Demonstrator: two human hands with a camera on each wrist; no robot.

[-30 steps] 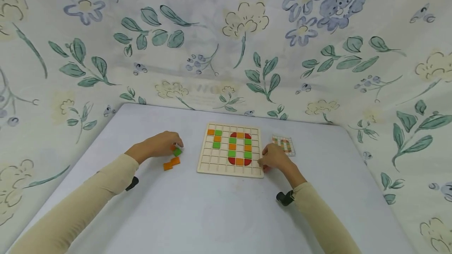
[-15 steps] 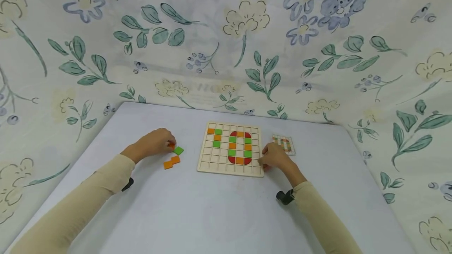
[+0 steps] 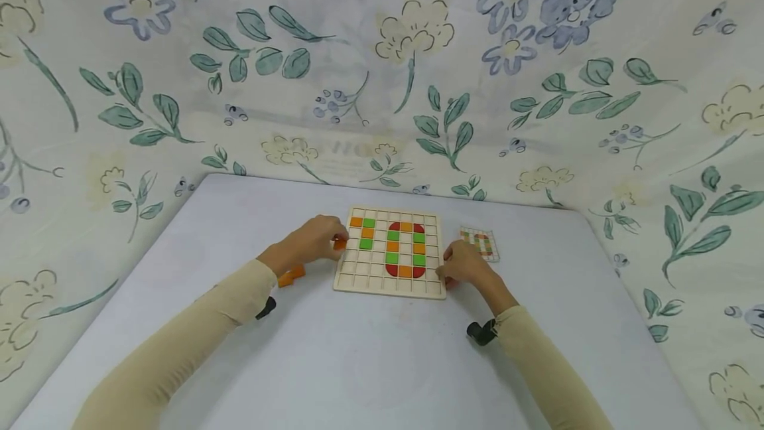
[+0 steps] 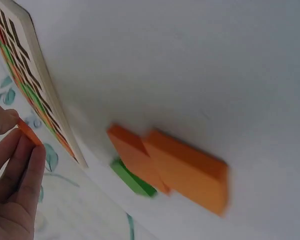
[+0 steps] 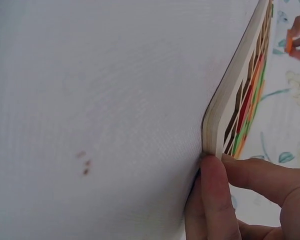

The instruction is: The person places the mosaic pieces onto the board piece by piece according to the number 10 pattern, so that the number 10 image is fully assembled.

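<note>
My left hand (image 3: 313,239) pinches an orange square tile (image 4: 30,132) between thumb and fingers, right at the left edge of the wooden grid board (image 3: 361,274). On that board, red, orange and green tiles form an oval ring on the right. A shorter run of orange and green tiles sits at its upper left. With thumb and fingertips, my right hand (image 3: 468,265) grips the board's right edge near the front corner. In the left wrist view, two loose orange tiles (image 4: 187,170) touch each other, with a green tile (image 4: 132,181) just beyond.
A small pattern card (image 3: 486,244) lies right of the board, partly behind the right hand. The white table (image 3: 382,357) extends in front, and a floral cloth (image 3: 358,85) hangs behind it. Small black devices (image 3: 482,333) are strapped at the wrists.
My left hand has picked up an orange tile beside the loose green one and carried it right to the board's left edge. The right hand has stayed at the board's edge.
</note>
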